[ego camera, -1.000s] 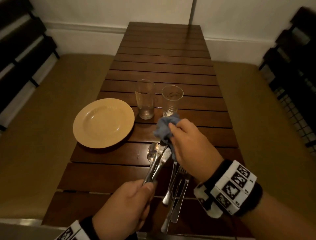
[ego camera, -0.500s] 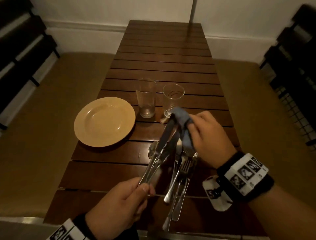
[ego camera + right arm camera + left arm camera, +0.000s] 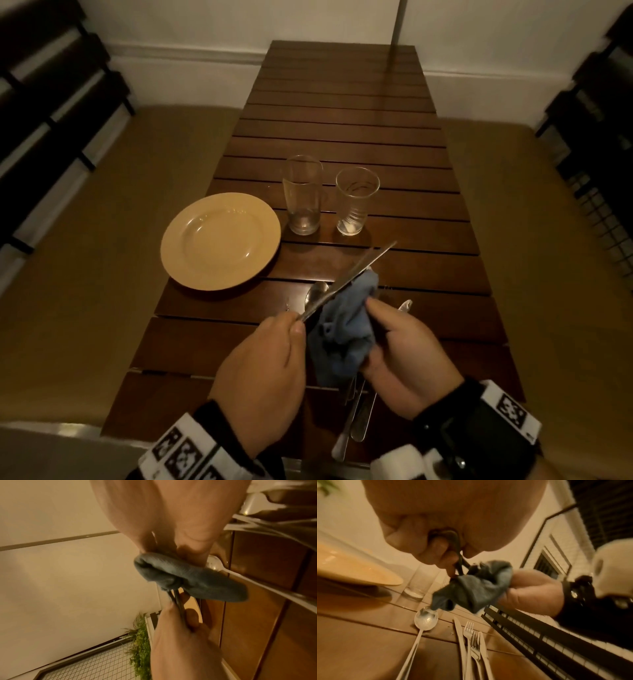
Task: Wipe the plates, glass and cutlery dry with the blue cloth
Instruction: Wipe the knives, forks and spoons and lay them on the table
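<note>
My left hand (image 3: 291, 329) grips a table knife (image 3: 363, 267) by its handle, the blade slanting up and to the right above the table. A second thin piece seems to lie alongside it (image 3: 459, 563). My right hand (image 3: 400, 346) holds the bunched blue cloth (image 3: 346, 325), wrapped round the knife close to my left fingers (image 3: 447, 555). The cloth (image 3: 188, 577) hides that part of the blade. A yellow plate (image 3: 221, 240) lies at the left, with two empty glasses (image 3: 303, 195) (image 3: 356, 202) behind the hands.
On the slatted wooden table (image 3: 342, 113) under my hands lie a spoon (image 3: 425, 619), a knife (image 3: 458, 628), forks (image 3: 468, 628) and more cutlery (image 3: 359, 421). Dark slatted chairs (image 3: 44, 113) stand at both sides. The white wall (image 3: 205, 27) closes the far end.
My right hand has drawn the cloth from the knife's tip down to the handle end, baring the blade. The knife now tilts further to the right.
</note>
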Demonstrator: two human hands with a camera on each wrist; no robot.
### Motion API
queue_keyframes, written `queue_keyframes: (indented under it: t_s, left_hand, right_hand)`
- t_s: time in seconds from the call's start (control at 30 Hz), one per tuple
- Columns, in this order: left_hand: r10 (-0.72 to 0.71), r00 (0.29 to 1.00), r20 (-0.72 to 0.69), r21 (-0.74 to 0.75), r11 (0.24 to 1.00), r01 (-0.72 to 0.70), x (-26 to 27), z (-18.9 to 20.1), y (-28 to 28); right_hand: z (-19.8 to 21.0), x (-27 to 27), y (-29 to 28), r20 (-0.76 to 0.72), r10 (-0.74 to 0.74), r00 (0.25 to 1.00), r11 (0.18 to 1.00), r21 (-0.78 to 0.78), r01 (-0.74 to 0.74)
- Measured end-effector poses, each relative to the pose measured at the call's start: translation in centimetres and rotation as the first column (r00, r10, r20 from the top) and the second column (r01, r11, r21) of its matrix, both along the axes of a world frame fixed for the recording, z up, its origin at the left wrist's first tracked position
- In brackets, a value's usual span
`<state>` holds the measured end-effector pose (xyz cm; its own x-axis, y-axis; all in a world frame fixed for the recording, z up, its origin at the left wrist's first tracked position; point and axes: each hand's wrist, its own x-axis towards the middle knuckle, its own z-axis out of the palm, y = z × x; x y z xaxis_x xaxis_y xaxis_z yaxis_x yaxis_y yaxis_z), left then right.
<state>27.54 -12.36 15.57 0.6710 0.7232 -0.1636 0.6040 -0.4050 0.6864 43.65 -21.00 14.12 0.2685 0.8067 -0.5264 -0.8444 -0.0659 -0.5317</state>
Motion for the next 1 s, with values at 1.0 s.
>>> queue_keyframes:
  t_s: [1.0]
  left_hand:
    - [0.347, 0.933, 0.094, -0.822, 0.557, -0.124, 0.3, 0.4, 0.6]
  right_hand:
    - [-0.4, 0.6, 1.7, 0.430, -0.095, 0.898, 0.993, 0.098, 0.059]
